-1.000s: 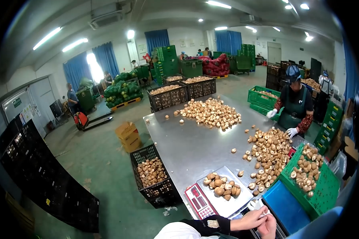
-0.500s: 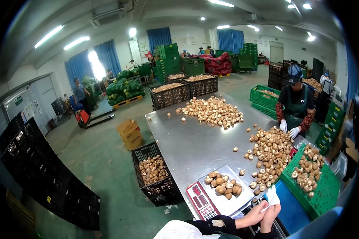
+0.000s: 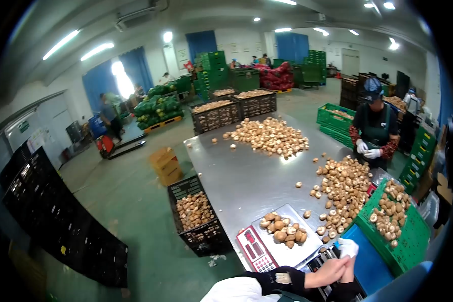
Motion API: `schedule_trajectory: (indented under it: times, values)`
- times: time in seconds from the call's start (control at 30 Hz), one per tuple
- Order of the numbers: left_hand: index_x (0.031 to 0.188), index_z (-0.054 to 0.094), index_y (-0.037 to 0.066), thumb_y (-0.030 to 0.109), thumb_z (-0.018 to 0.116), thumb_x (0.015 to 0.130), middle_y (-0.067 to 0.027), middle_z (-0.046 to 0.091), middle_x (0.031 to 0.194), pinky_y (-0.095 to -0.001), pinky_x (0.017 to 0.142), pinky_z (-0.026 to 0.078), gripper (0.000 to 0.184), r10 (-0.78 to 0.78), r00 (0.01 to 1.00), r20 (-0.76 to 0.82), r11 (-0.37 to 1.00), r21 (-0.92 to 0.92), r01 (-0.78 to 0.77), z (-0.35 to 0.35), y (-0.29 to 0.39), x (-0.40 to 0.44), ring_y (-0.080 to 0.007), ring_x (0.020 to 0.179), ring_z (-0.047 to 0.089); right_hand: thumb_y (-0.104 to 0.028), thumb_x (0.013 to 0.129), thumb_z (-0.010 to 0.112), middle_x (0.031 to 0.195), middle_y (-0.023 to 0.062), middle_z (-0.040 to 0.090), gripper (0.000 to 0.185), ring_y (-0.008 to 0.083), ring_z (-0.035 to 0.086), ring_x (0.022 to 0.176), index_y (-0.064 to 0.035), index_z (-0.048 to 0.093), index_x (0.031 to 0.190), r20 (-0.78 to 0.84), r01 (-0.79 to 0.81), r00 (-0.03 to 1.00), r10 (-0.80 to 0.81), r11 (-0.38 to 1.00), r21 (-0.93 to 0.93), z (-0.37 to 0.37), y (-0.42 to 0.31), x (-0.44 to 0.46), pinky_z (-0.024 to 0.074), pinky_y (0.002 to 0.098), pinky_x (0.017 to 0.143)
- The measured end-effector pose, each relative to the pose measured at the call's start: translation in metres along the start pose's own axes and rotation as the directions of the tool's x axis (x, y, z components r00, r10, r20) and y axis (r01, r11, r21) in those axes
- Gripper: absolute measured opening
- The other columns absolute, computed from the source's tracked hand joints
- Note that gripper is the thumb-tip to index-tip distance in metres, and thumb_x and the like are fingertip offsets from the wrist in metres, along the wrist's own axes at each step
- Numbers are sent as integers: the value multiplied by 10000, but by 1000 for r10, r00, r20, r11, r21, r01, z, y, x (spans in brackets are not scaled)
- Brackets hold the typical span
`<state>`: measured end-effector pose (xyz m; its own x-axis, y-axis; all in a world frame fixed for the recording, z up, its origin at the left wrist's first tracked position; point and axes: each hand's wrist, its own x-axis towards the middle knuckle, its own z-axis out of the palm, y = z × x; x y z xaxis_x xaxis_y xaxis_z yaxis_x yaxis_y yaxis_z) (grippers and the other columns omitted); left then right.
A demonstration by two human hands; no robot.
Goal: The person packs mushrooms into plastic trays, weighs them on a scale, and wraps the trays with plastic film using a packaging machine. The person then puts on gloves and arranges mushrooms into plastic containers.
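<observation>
At the bottom right, my left hand (image 3: 330,273) is bare, its fingers closed on a white glove (image 3: 348,247). My right hand (image 3: 348,272) stands upright beside it, with a bare wrist and the glove over its finger end; the glove hides how those fingers lie. A small blue patch shows at the glove's edge. Left of the hands is a digital scale (image 3: 256,251) with a red-and-white keypad. Its metal pan (image 3: 287,255) carries a heap of brown mushrooms (image 3: 283,230). More loose mushrooms (image 3: 343,189) lie just beyond the hands.
A steel table (image 3: 236,176) holds another mushroom pile (image 3: 269,137). Green crate (image 3: 415,229) and blue surface (image 3: 370,264) lie right. A black crate (image 3: 201,241) of mushrooms stands on the floor, left. Opposite, a co-worker (image 3: 375,123) wears white gloves.
My hands have shifted slightly right, and the glove now looks rounder and less pointed. The co-worker's gloved hands have lifted from the pile and come together. The view moved slightly.
</observation>
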<state>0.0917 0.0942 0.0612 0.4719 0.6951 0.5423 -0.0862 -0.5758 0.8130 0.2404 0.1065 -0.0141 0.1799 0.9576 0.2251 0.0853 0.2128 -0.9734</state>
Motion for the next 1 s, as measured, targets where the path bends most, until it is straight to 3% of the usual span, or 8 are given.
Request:
schedule_trajectory:
  times: [0.1, 0.27, 0.3, 0.53, 0.73, 0.8, 0.83, 1.0]
  values:
    - [912, 452, 13, 75, 458, 776, -220, 529, 652, -455, 542, 418, 149, 58, 997, 43, 998, 38, -60, 6, 10, 6, -392, 635, 544, -320, 919, 343, 985, 71, 560, 393, 161, 514, 926, -28, 459, 1155, 161, 121, 986, -38, 828, -548, 0, -20, 36, 386, 280, 795]
    - [876, 432, 36, 50, 436, 770, -205, 526, 663, -457, 559, 417, 107, 77, 993, 86, 995, -67, -71, 10, 26, 10, -402, 661, 540, -293, 928, 355, 1039, 82, 542, 397, 164, 489, 980, -3, 460, 1178, -80, -107, 989, 121, 981, 160, 42, -106, 35, 365, 271, 827]
    - [895, 424, 37, 42, 432, 764, -207, 524, 661, -460, 562, 416, 131, 111, 992, 62, 990, -95, -104, 11, 25, 9, -407, 660, 537, -397, 931, 327, 1088, 117, 569, 494, 187, 527, 994, -20, 442, 1229, -18, -29, 999, 32, 984, 174, 45, -123, 31, 369, 274, 819]
    - [955, 412, 56, 80, 481, 770, -195, 535, 746, -421, 594, 435, 199, -48, 999, 17, 997, 58, 47, -6, 9, 28, -390, 708, 550, -217, 942, 272, 1131, 189, 528, 422, 247, 469, 1089, 83, 434, 1191, -375, 329, 902, -213, 902, 279, 48, -135, 55, 274, 352, 1014]
    - [852, 483, 26, 107, 538, 773, -130, 528, 796, -350, 632, 434, 126, 166, 982, -95, 969, 200, -144, -25, -4, 38, -309, 777, 542, -374, 933, 251, 1242, 196, 454, 579, 266, 381, 1189, 91, 319, 1270, 43, 44, 993, -106, 700, 713, 53, -125, 45, 177, 343, 1052]
    - [842, 499, 9, 102, 526, 782, -131, 515, 790, -344, 665, 421, 115, 95, 993, -63, 990, 113, -87, -16, 5, 35, -303, 784, 523, -381, 930, 258, 1281, 196, 412, 587, 271, 377, 1193, 97, 326, 1265, 50, -17, 998, -47, 531, 847, 61, -135, 45, 181, 335, 1051]
    - [848, 504, 5, 108, 522, 788, -135, 514, 788, -343, 668, 418, 120, 84, 993, -82, 994, 74, -78, -15, 8, 35, -304, 774, 522, -356, 931, 254, 1304, 206, 377, 572, 274, 389, 1182, 101, 317, 1268, 150, 2, 967, -205, 598, 801, 48, -117, 51, 184, 326, 1051]
    - [814, 506, -21, 153, 475, 858, -90, 489, 660, -282, 581, 390, 182, -163, 985, 56, 956, -238, 172, -12, 28, 37, -168, 622, 486, -357, 933, 243, 1293, 214, 385, 573, 277, 397, 1175, 105, 323, 1261, 84, 45, 982, -166, 649, 760, 47, -130, 47, 203, 330, 1042]
